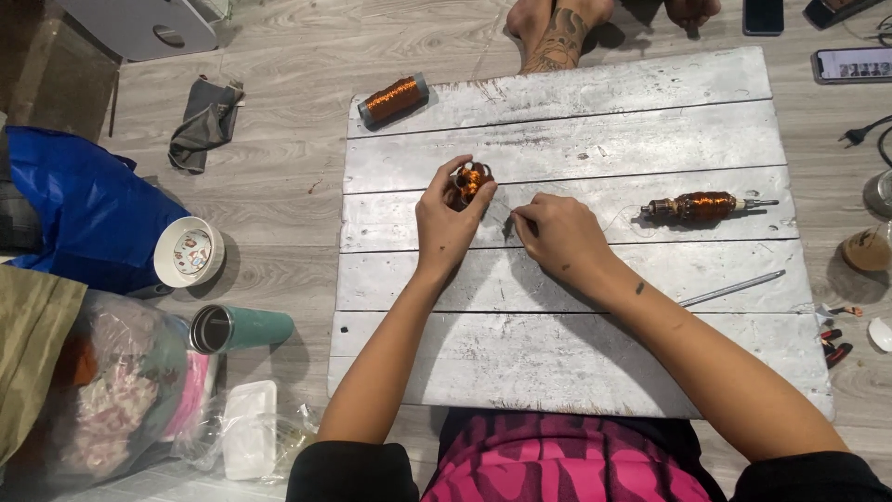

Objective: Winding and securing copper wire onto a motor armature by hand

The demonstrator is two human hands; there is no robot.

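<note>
Copper-wound armature (472,179) sits pinched in the fingertips of the left hand (448,223), held just above a whitewashed plank board (567,353) lying on the floor. Just right of it, the right hand (560,240) has thumb and forefinger pressed together, apparently on a fine wire too thin to see clearly. Farther right on the board lie a second wound rotor on a shaft (703,206) and a thin metal rod (732,288). A copper wire spool (393,99) rests at the board's upper left corner.

Wire spool (393,99), teal flask (240,328), white cup (189,252), grey cloth (202,123)
</note>
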